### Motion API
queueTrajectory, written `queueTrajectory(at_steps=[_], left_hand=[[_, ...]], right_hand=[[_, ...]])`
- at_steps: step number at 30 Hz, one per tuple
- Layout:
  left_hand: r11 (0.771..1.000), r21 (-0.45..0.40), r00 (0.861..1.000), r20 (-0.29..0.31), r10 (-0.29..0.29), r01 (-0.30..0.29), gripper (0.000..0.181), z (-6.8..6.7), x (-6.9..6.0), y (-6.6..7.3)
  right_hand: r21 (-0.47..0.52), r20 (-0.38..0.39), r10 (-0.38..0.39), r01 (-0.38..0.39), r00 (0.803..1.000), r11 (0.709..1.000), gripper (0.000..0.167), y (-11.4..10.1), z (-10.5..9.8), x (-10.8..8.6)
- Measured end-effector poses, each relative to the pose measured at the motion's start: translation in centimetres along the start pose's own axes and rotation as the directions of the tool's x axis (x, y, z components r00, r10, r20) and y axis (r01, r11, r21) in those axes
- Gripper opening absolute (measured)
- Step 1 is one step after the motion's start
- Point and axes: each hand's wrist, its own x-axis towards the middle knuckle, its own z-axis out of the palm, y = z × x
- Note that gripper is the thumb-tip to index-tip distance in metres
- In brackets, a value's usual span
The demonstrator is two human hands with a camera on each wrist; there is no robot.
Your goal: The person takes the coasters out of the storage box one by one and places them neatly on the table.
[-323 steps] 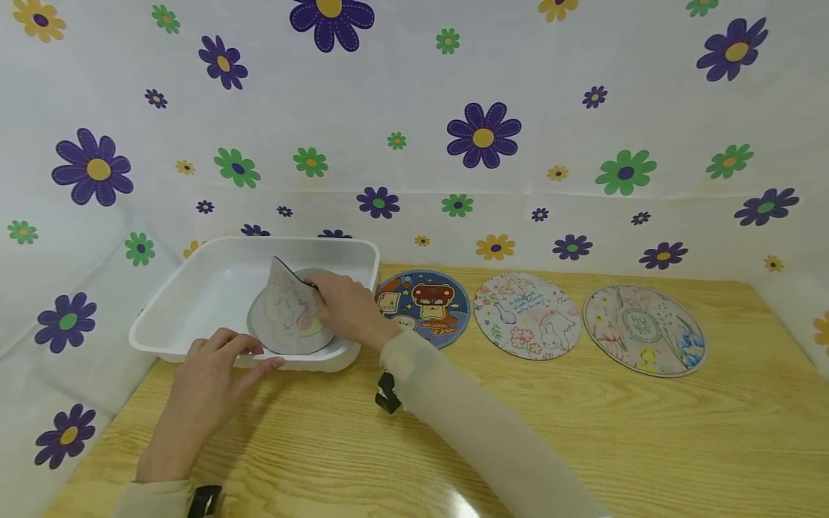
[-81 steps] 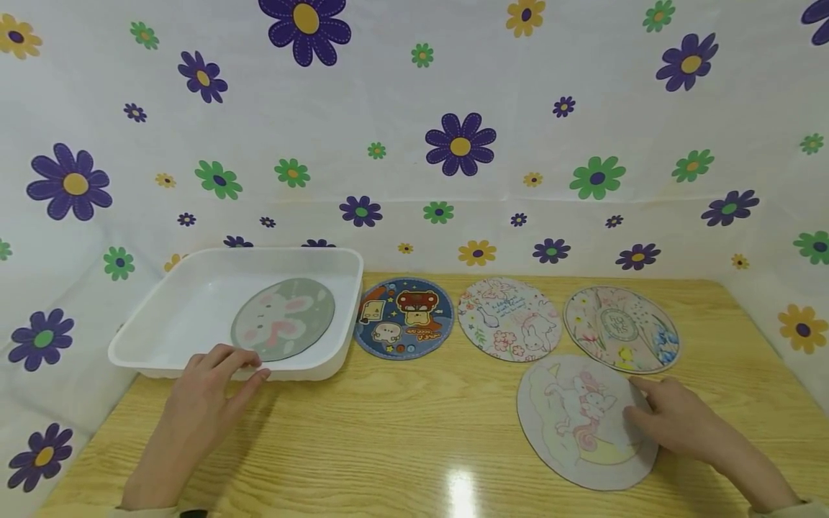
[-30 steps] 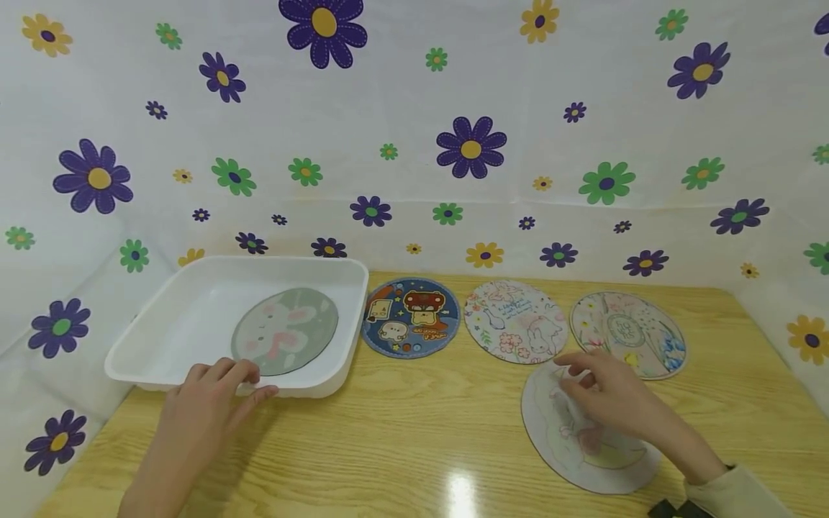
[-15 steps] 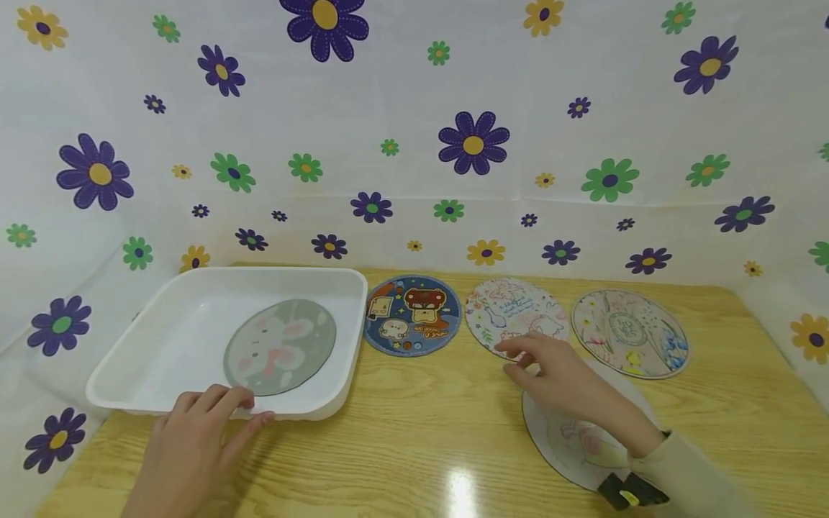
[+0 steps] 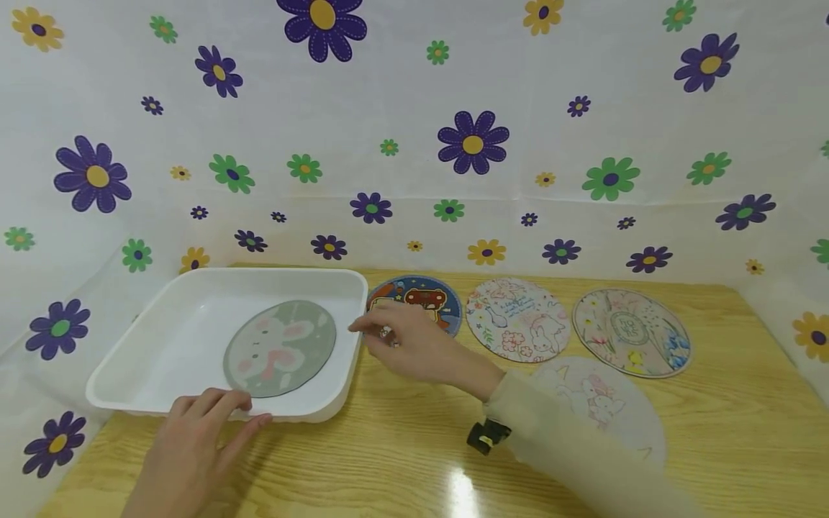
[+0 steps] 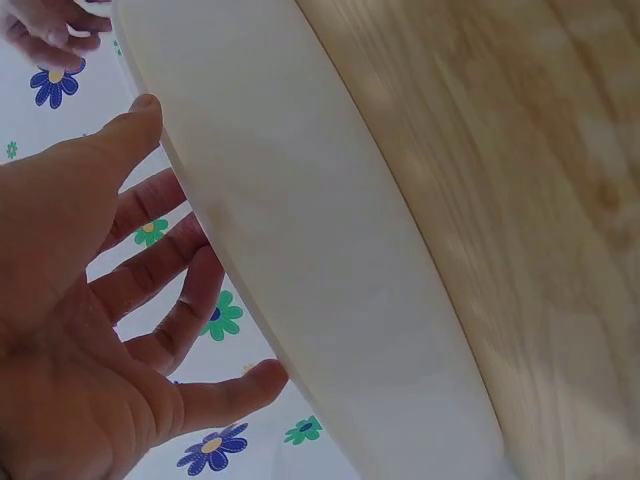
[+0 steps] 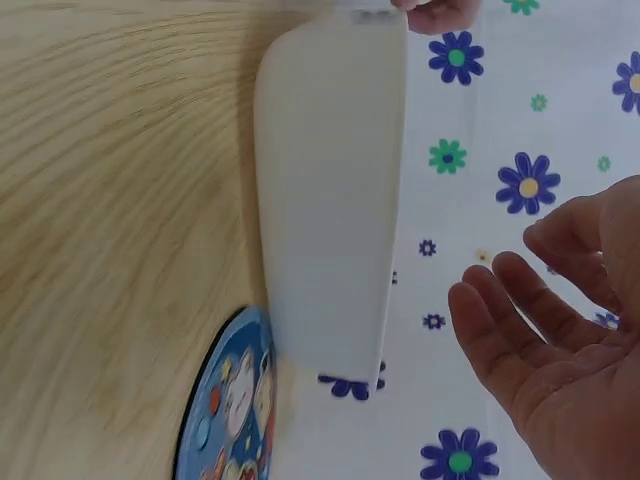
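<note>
My left hand [image 5: 194, 446] grips the near rim of a white plastic tray [image 5: 132, 345], fingers over the edge and thumb at its outer side. Inside the tray lies a round grey-green mouse pad [image 5: 285, 349] with a pink-eared rabbit. My right hand [image 5: 414, 345] hovers by the tray's right rim, loosely bent and holding nothing. It partly hides a blue round mouse pad [image 5: 447, 298] with a cartoon bear. A pale round mouse pad [image 5: 596, 399] with pink animals lies nearer, partly under my right sleeve in view.
To the right of the blue pad lie a white rabbit-pattern mouse pad [image 5: 518, 320] and a pink floral mouse pad [image 5: 631, 332], in a row on the wooden table [image 5: 388, 446]. A flower-print cloth [image 5: 401, 93] stands behind the table and at both sides.
The pale pad went from the tray to the table, and my right hand let it go. That hand has since swung left to the tray, which has slid nearer with my left hand.
</note>
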Motion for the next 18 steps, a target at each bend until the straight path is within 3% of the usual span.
queueTrajectory(at_steps=[3, 6, 13, 18], left_hand=[[1.0, -0.021, 1.0, -0.009, 0.001, -0.002, 0.023, 0.0, 0.0, -0.3], [1.0, -0.026, 1.0, 0.002, -0.01, 0.01, 0.024, 0.0, -0.2, -0.5], [0.999, -0.021, 0.999, 0.036, -0.04, 0.041, 0.024, 0.0, -0.2, -0.5], [1.0, -0.021, 1.0, 0.002, -0.012, 0.012, 0.023, 0.1, -0.1, -0.6]], right_hand=[[-0.046, 0.015, -0.056, 0.057, 0.998, 0.997, 0.023, -0.4, 1.3, 2.1], [-0.135, 0.07, -0.064, 0.073, 0.995, 0.988, 0.024, -0.7, 2.5, 3.9], [-0.349, 0.225, 0.094, -0.01, 0.97, 0.937, 0.031, -0.5, 5.7, 7.4], [-0.481, 0.242, 0.208, -0.069, 0.948, 0.874, 0.033, -0.2, 7.6, 8.7]])
